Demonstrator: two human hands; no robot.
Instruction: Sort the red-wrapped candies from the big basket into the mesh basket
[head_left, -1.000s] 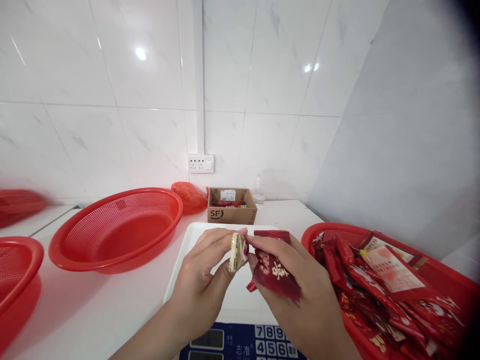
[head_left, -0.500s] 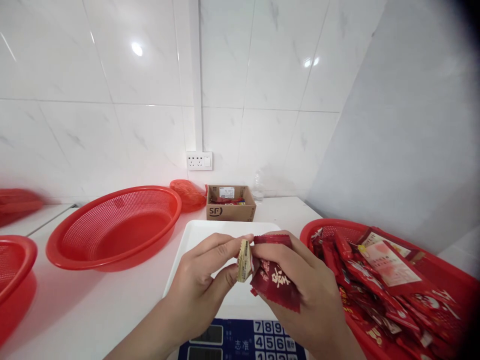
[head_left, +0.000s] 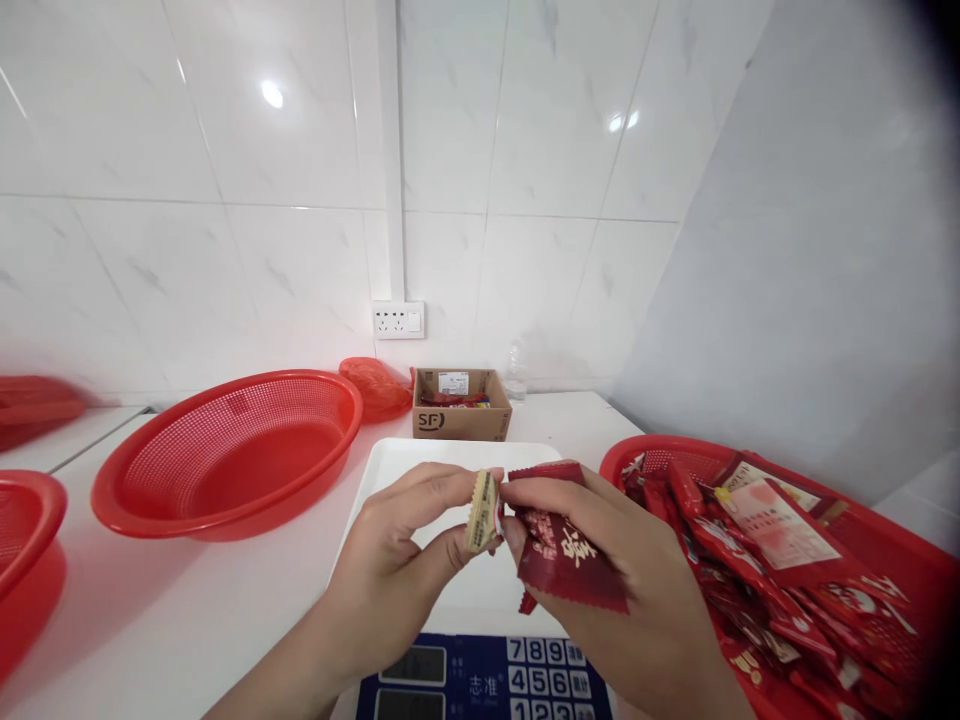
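My left hand (head_left: 405, 540) pinches a small cream wrapped packet (head_left: 482, 512) with serrated ends between thumb and fingers. In my right hand (head_left: 607, 560) is a dark red snack packet (head_left: 574, 560) with pale lettering, partly covered by the fingers. Another red serrated edge shows above that index finger; whether it belongs to the same packet I cannot tell. My right thumb and index tips are close to the cream packet's right side. Both hands are held over the white pan (head_left: 390, 470) of a weighing scale, whose blue keypad panel (head_left: 480, 690) shows below them.
To the right stands a red basket (head_left: 637, 450) full of red packets (head_left: 750, 560). Two red sieve baskets (head_left: 225, 460) are at the left. Behind the scale are a cardboard box (head_left: 461, 420) with packets inside and a red plastic bag (head_left: 379, 388), near the tiled wall.
The cream packet has tilted and shifted slightly left with my left fingers. My right hand has moved a little right and down, turning the red packet and exposing its thumb.
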